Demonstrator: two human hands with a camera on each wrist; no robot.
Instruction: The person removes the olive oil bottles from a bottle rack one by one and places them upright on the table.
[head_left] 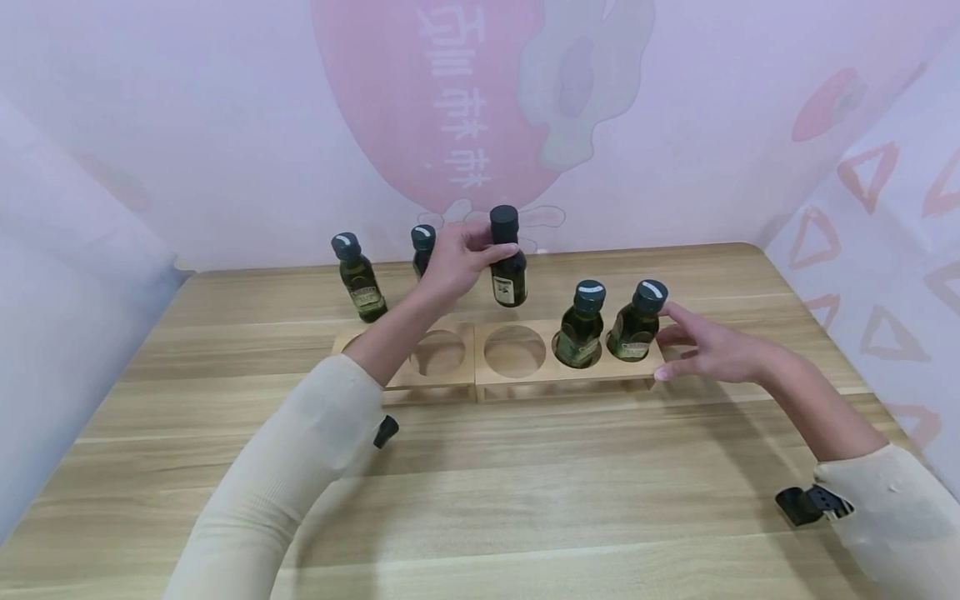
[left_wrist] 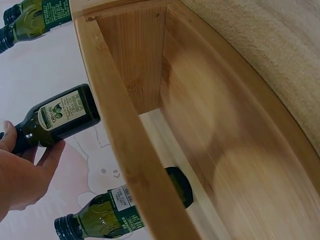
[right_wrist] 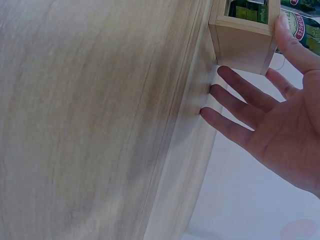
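Note:
A small dark green glass bottle (head_left: 509,279) with a black cap is held by the neck in my left hand (head_left: 455,262), above and behind the wooden rack (head_left: 517,389). Its cream label (left_wrist: 64,110) shows in the left wrist view, where my thumb and fingers grip the neck end. Two similar bottles, one (head_left: 578,329) beside the other (head_left: 634,327), stand in the rack's right-hand holes. At the rack's right end is my right hand (head_left: 708,346), fingers spread. The right wrist view shows its thumb (right_wrist: 292,45) at the rack's upper corner; that hand grips nothing.
Behind the rack's left part stand two more bottles, one tilted-looking bottle (head_left: 362,283) and another (head_left: 422,247) partly hidden by my left hand. The rack rests on a wood-grain table (head_left: 570,492). A printed pale curtain (head_left: 247,150) rises along the back and sides.

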